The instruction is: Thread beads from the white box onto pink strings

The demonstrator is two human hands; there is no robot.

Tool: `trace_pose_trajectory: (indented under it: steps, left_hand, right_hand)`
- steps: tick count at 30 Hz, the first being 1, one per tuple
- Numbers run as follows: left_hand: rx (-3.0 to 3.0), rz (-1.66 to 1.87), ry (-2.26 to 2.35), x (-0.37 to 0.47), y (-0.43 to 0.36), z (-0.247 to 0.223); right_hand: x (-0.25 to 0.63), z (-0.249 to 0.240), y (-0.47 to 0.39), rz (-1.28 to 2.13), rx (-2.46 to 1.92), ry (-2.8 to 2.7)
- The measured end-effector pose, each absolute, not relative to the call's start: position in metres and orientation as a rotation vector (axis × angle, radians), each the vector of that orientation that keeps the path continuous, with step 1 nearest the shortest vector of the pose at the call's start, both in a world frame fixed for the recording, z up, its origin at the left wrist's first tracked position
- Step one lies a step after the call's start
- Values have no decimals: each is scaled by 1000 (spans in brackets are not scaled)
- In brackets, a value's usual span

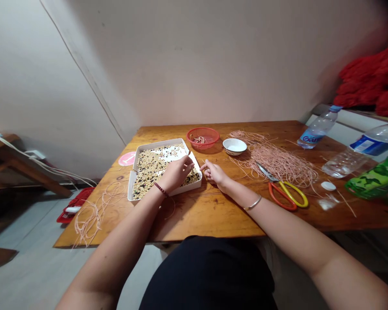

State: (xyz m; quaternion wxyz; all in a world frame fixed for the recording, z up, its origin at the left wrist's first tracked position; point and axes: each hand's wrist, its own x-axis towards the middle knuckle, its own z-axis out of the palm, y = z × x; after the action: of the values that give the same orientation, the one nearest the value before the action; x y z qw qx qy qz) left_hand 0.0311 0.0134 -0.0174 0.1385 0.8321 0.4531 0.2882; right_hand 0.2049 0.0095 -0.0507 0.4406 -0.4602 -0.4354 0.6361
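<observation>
My left hand [178, 171] is over the front right part of a white tray [132, 185], its fingers pinched together. What they hold, if anything, is too small to make out. Cream and dark beads [148, 170] lie spread in the tray, with a bare white patch toward the back. Just right of the tray's edge, my right hand [214, 173] is closed, thumb and forefinger together and pointing toward the left hand. Something tiny may be between those fingers, but I cannot tell. A thin strand of cord [173, 209] curves on the table below my left wrist.
Behind are a red basket [203, 138] with cord pieces and a white bowl [234, 147]. To the right lie a heap of pink cords [280, 161], scissors [286, 193] and several bottles [318, 129]. More cords [95, 211] hang over the left table edge.
</observation>
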Motion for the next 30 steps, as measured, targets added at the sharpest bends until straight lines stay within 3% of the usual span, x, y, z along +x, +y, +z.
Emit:
trace_pose_trajectory:
  steps: [30]
  left_hand:
    - [2368, 740, 1160, 29, 15, -27]
  right_hand:
    - [204, -54, 10, 1589, -1088, -1084]
